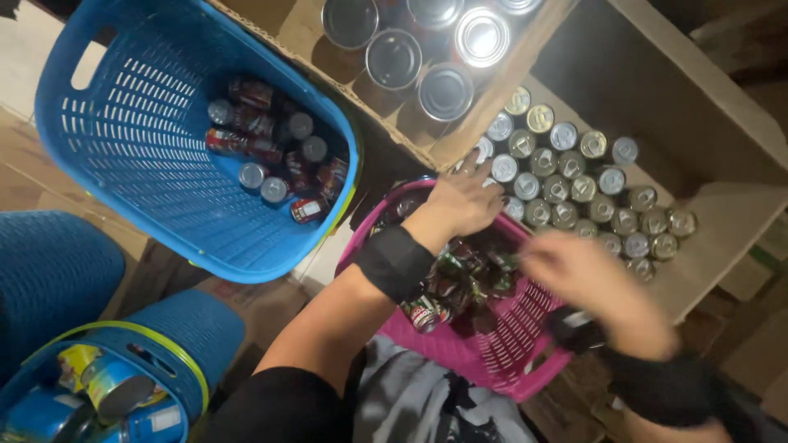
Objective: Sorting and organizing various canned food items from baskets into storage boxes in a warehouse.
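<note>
Left hand [464,201] spread on boxed small cans [574,184], blurred right hand's [587,275] grip unclear; cans could topple into the pink basket [501,361].

Floor [20,176] of flattened brown cardboard sheets, dimly lit, visible at the left edge and between the containers. A paler strip of ground [25,57] lies at upper left. Open cardboard cartons [657,90] with raised flaps fill the upper right; their inner walls fall into deep shadow. Light comes from above and near the viewer, glinting brightly at top centre, while the corners at upper right and lower right remain dark.
</note>
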